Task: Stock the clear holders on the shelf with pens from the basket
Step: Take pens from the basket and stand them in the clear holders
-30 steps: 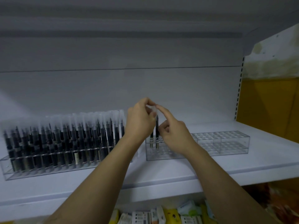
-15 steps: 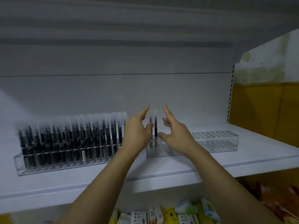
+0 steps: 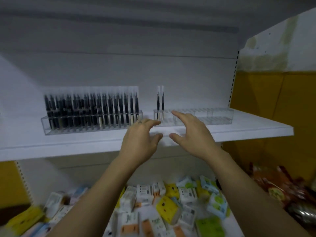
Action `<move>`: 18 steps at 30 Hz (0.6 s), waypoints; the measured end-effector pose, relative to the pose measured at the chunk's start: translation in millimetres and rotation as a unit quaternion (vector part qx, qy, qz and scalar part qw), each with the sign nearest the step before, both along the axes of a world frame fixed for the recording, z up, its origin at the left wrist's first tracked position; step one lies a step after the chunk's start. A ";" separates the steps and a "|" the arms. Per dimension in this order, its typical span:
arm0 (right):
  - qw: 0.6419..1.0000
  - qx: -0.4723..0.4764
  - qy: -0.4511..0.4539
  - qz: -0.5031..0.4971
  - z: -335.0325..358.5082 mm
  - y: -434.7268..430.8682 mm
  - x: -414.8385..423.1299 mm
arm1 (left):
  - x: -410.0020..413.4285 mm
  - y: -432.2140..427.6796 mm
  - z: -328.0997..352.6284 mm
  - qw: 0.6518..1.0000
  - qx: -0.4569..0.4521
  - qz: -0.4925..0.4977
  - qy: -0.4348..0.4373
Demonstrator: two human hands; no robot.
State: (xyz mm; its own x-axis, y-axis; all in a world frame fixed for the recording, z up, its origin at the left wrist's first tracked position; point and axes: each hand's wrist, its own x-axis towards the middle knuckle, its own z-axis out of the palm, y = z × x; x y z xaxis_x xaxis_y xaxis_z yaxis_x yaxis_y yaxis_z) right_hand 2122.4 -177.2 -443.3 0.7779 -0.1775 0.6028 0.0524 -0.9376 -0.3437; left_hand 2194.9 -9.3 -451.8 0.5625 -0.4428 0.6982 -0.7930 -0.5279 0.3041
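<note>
Left hand (image 3: 140,142), right hand (image 3: 191,135): fingers (image 3: 178,115) spread, empty, now drawn back below the shelf (image 3: 256,131) edge; holder (image 3: 205,117) beyond keeps two released pens (image 3: 160,103), remaining slots vacant; more pens needed, basket out of view.

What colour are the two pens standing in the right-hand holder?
The two pens are black with clear caps; head view.

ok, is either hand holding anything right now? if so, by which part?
Nothing is held. The left hand and right hand are both open with fingers spread. The two pens stand in the right clear holder, with no fingers round them.
</note>
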 end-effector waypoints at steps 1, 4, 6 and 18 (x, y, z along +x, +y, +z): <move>1.000 -0.012 0.005 -0.009 -8.7 4.0 -6.8 | -5.0 3.9 -8.7 1.000 0.010 0.007 -0.009; 0.999 -0.025 0.020 -0.022 -40.8 13.0 -25.3 | -18.9 13.4 -37.7 1.000 0.023 0.018 -0.005; 0.998 -0.018 0.045 -0.032 -68.9 16.2 -36.8 | -27.4 18.3 -60.8 0.999 0.034 0.018 0.005; 0.958 0.072 0.277 -0.030 -250.1 24.3 -47.5 | -39.5 22.3 -226.6 0.959 0.201 0.033 0.197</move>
State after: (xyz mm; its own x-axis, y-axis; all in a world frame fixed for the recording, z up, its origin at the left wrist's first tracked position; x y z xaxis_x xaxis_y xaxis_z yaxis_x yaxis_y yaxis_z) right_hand 2074.9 -152.9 -693.5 0.9571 -0.2819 0.0663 -0.2278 -0.8742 -0.4289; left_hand 2155.4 13.0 -678.4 0.7839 -0.5856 0.2063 -0.6189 -0.7104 0.3350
